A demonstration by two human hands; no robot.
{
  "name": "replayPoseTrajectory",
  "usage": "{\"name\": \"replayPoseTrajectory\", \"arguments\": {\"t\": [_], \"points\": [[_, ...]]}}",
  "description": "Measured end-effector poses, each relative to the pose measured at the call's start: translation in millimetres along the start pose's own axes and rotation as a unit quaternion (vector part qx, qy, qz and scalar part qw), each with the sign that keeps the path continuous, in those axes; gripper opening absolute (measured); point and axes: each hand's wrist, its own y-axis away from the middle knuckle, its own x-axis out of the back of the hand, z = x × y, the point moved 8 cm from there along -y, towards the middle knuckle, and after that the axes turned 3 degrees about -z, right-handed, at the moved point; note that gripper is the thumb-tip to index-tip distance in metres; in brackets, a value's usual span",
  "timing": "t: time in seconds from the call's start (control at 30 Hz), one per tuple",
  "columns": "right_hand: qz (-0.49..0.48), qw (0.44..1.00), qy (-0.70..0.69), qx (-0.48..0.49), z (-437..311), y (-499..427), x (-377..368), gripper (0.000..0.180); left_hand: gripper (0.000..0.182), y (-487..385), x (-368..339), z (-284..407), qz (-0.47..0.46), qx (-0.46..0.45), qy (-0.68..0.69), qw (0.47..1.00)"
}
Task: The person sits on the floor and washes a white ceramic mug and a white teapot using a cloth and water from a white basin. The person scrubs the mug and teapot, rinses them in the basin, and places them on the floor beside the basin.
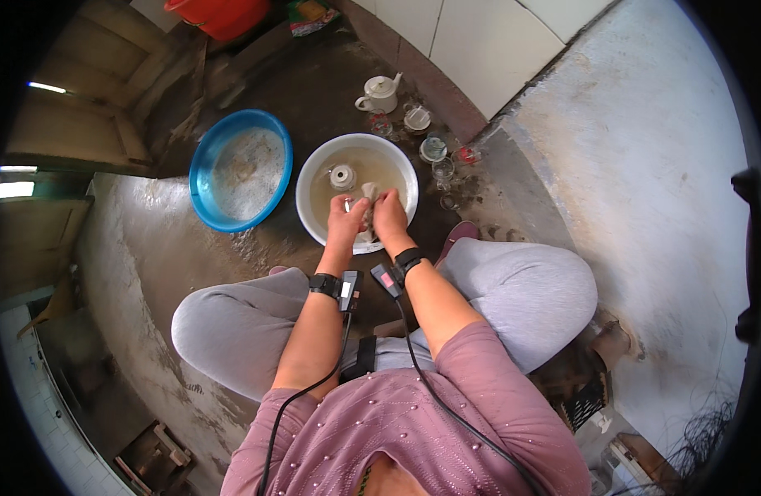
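Note:
A white basin (305, 214) of cloudy water stands on the floor before me. Over its near part, my left hand (346, 218) is closed around a small shiny thing, perhaps glass, largely hidden by the fingers. My right hand (390, 214) grips a wet, light-coloured cloth (369, 192) that hangs between both hands. A white ceramic piece (342, 177) with a round foot lies in the water beyond my left hand. To the left is a blue basin (197, 186) with foamy water.
A white teapot (380, 94) stands beyond the white basin. Several glass cups, one of them a glass cup with red marks (467, 155), and a white cup (417, 118) stand by the wall at the right. A red bucket (222, 18) is at the upper left.

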Motion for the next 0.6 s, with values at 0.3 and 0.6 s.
{"name": "replayPoseTrajectory", "arguments": {"t": [0.3,0.6], "points": [[-0.182,0.813,-0.537,-0.129,29.1,-16.1,-28.4,0.025,0.039,0.5,9.1,10.5,-0.125,-0.008,0.307,0.943],[-0.158,0.809,-0.556,-0.107,20.5,-27.8,-6.3,0.023,0.067,-1.7,11.9,3.9,-0.093,-0.074,0.048,0.992]]}}
